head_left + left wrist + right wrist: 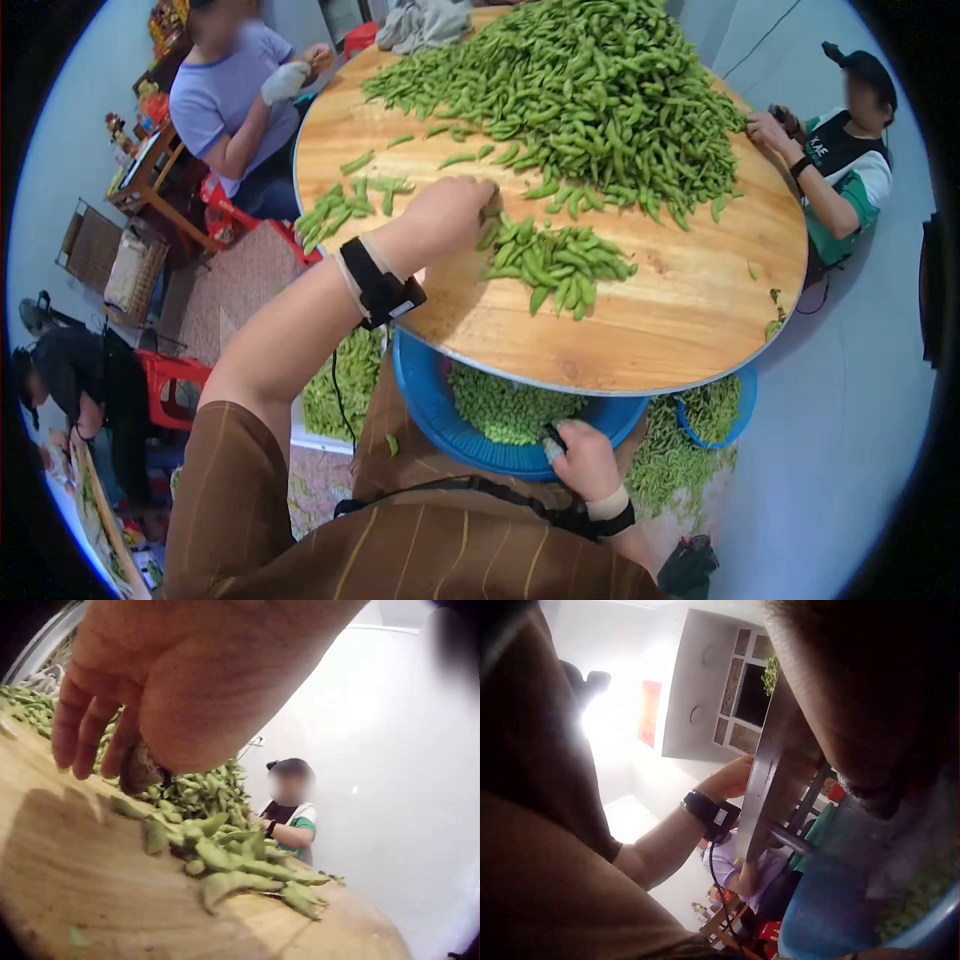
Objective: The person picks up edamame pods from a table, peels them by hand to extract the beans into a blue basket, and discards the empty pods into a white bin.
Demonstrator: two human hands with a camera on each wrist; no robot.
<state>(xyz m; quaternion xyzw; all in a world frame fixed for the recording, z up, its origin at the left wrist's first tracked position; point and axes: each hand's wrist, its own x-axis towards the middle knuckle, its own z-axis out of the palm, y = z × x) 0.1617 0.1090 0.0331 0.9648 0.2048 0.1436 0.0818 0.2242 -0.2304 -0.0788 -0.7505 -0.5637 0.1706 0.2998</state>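
Observation:
On the round wooden table [660, 320] my left hand [485, 200] reaches into a small heap of green pods [555, 265]. Seen from the left wrist, that left hand [97, 761] hangs over the pods [225, 855] with fingers [75, 727] pointing down, tips among them. Beyond lies the big pod pile [590, 90]. Under the table's near edge my right hand [565, 450] is curled round a small grey object [551, 443] at the rim of a blue basin [430, 410] that holds more pods. In the right wrist view the right hand [862, 750] is a dark blur above the basin [832, 900].
A person in a lilac top [225, 90] sits at the far left, another in a green-and-white shirt [845, 165] at the right. A smaller row of pods [345, 205] lies on the left. A blue basket [715, 410], loose pods [675, 470] and a red stool [170, 385] are below.

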